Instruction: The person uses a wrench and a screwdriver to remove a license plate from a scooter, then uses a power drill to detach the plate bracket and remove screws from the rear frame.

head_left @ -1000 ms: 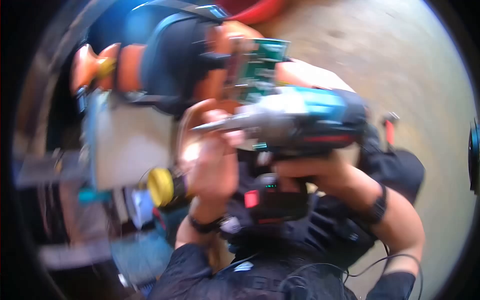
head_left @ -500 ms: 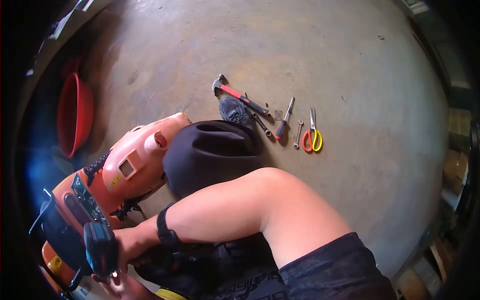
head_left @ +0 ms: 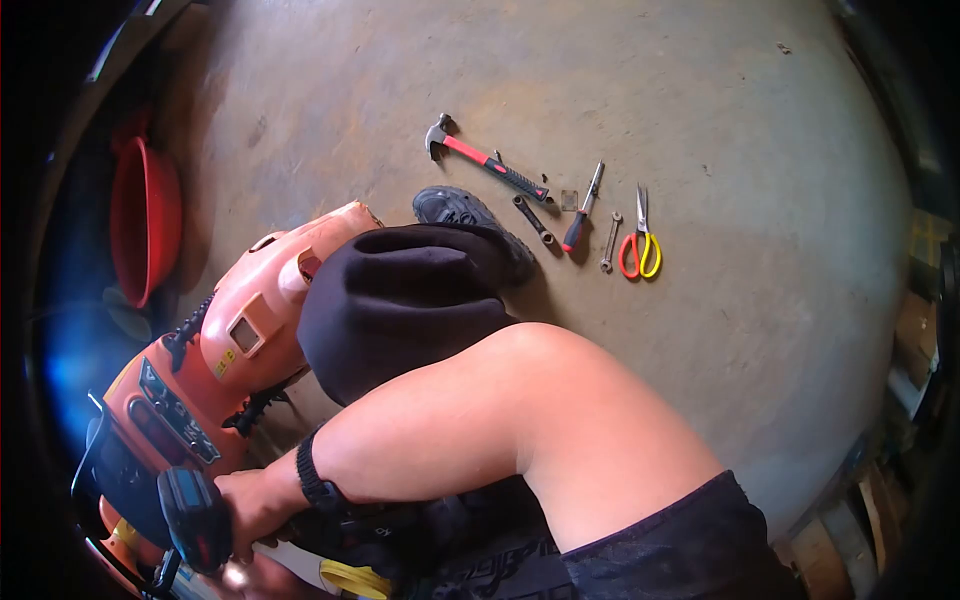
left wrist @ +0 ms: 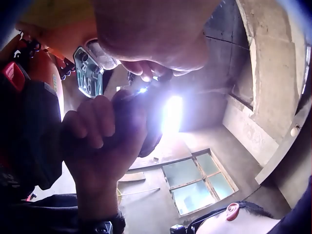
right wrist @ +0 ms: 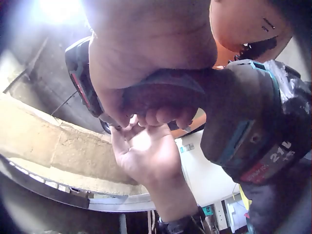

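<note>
At the lower left of the head view my right hand (head_left: 255,505) grips a black and teal cordless impact driver (head_left: 195,515). In the right wrist view its fingers wrap the handle, above a battery (right wrist: 261,165) marked 21V. My left hand (right wrist: 151,151) is right at the driver's nose, fingers bent towards it and light falling on the palm. I cannot tell whether these fingers pinch the bit, which is hidden. Beside the driver stands an orange plastic machine (head_left: 235,320) with a dark green lettered panel (head_left: 180,410).
On the concrete floor lie a hammer (head_left: 490,165), a socket wrench (head_left: 533,220), a screwdriver (head_left: 583,210), a small spanner (head_left: 611,243) and scissors (head_left: 642,240). A red basin (head_left: 150,225) stands at the far left. My bent knee (head_left: 390,310) is beside the orange machine.
The head view has swung from the driver and both hands to the floor tools, leaving the hands at its lower left. Since half a second ago it has shifted only slightly; the right hand still grips the driver.
</note>
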{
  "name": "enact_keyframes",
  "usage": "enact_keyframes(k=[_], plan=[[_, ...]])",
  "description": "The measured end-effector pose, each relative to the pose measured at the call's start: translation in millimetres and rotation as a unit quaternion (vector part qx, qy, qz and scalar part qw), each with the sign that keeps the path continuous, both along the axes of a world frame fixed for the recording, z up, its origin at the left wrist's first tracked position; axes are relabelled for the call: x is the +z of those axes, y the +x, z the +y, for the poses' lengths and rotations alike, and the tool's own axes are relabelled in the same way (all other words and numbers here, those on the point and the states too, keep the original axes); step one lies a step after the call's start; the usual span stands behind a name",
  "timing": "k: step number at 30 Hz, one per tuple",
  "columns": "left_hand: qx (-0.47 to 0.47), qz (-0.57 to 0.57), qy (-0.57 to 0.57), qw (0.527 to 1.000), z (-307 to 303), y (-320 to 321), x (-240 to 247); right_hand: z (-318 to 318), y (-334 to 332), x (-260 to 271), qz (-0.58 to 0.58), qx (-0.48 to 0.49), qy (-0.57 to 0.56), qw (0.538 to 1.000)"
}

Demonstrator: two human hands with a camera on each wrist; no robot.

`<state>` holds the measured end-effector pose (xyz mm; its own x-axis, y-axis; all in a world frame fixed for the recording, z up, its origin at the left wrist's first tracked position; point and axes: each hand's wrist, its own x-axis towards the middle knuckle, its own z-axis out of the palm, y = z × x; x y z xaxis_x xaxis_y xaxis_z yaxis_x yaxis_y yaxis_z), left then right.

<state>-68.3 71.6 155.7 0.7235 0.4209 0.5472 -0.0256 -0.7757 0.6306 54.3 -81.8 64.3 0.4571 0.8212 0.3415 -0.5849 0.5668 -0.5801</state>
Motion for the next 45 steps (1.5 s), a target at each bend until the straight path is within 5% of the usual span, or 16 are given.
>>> enact_keyframes(k=[1, 2, 4, 7, 8, 16, 19, 20, 22, 23, 26, 29, 32, 36, 43, 45], plan=[[0.012, 0.113, 0.335, 0.935, 26, -13, -2, -10, 2, 1, 0.0, 0.0, 0.0, 1.0], [0.012, 0.112, 0.335, 0.936, 25, -11, -4, -22, 5, 2, 0.011, 0.007, -0.011, 1.0], [-0.087, 0.092, -0.01, 0.992, 12, -2, -11, -23, 5, 1, 0.018, 0.013, -0.023, 0.999], [-0.218, 0.045, -0.507, 0.833, -30, 19, -23, -16, 0, 0, -0.029, -0.11, 0.004, 0.993], [-0.029, -0.087, -0.534, 0.84, -82, 35, -28, -19, 0, 4, -0.067, -0.112, -0.026, 0.991], [-0.035, -0.091, -0.545, 0.833, -77, 30, -41, -72, 10, 26, -0.361, -0.106, -0.261, 0.889], [-0.034, -0.098, -0.549, 0.83, -83, 26, -35, -88, 20, 36, -0.46, -0.098, -0.339, 0.815], [-0.146, -0.074, -0.577, 0.801, -90, 23, -26, -88, 20, 40, -0.49, -0.094, -0.362, 0.787], [-0.397, -0.018, -0.608, 0.688, -96, 28, -25, -154, 41, 60, -0.708, -0.161, -0.327, 0.605], [-0.391, -0.017, -0.61, 0.689, -93, 25, -26, -210, 49, 66, -0.763, -0.244, -0.331, 0.499], [-0.249, -0.082, -0.61, 0.748, -87, 18, -31, -261, 111, 47, -0.558, -0.211, -0.577, 0.558], [-0.238, -0.077, -0.603, 0.757, -95, 24, -37, -341, 176, -120, -0.323, -0.337, -0.708, 0.53], [-0.183, -0.066, -0.591, 0.783, -90, 30, -45, -395, 133, -275, -0.235, -0.153, -0.882, 0.38], [-0.219, -0.013, -0.559, 0.8, -75, 29, -54, -387, 46, -378, -0.214, -0.121, -0.905, 0.348], [-0.075, -0.01, -0.499, 0.863, -92, 41, -63, -364, 36, -381, -0.263, -0.219, -0.882, 0.324], [-0.038, -0.016, -0.491, 0.87, -100, 47, -64, -366, 47, -351, -0.121, -0.237, -0.855, 0.445]])
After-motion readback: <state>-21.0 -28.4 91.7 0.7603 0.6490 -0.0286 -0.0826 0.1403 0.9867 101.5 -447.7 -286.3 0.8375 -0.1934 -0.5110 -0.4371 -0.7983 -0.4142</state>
